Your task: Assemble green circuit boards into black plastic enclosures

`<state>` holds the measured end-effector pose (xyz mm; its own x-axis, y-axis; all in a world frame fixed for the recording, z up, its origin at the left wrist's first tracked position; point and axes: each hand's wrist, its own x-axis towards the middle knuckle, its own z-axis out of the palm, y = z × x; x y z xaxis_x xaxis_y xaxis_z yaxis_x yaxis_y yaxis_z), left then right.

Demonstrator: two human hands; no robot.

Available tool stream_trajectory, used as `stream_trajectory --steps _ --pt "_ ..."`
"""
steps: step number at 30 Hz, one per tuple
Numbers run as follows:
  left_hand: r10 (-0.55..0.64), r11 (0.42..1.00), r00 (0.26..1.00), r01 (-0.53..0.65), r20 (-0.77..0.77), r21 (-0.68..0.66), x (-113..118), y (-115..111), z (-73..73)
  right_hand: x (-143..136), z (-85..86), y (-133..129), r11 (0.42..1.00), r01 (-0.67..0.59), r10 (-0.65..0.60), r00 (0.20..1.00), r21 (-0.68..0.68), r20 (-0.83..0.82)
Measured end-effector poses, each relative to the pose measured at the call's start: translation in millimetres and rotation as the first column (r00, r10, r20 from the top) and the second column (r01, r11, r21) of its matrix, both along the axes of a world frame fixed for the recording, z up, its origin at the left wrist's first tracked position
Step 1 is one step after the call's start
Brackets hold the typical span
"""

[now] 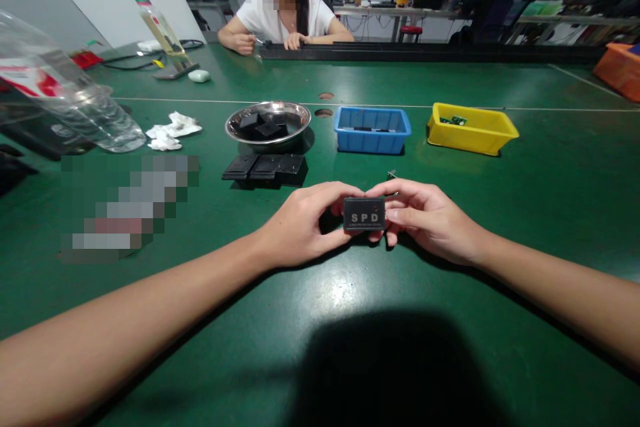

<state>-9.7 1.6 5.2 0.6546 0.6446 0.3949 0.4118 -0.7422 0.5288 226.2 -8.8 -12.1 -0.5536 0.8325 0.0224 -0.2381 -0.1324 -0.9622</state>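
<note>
A small black box marked "SPD" [364,214] is held up between both hands, its lettered face toward me. My left hand [307,223] grips its left side, thumb below and fingers over the top. From the right, my right hand [433,220] pinches the box's edge with thumb and fingers. Just behind the right fingertips a small metal-and-green piece [392,175] shows, mostly hidden; I cannot tell whether it is held. Beyond my left hand lie several flat black plates [265,168] in overlapping stacks.
Behind the plates stands a steel bowl [267,142] with black cases. A blue bin [373,142] and a yellow bin [473,140] holding green circuit boards are to its right. At left are a large plastic bottle [75,90] and crumpled tissue [173,130]. Another person [287,20] sits across the table.
</note>
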Motion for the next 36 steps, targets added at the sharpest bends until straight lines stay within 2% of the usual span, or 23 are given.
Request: stream_trajectory --steps 36 --pt "-0.010 1.000 1.000 0.010 0.027 0.007 -0.1 0.0 0.5 -0.5 -0.9 0.5 1.000 0.018 -0.018 1.000 0.023 0.003"
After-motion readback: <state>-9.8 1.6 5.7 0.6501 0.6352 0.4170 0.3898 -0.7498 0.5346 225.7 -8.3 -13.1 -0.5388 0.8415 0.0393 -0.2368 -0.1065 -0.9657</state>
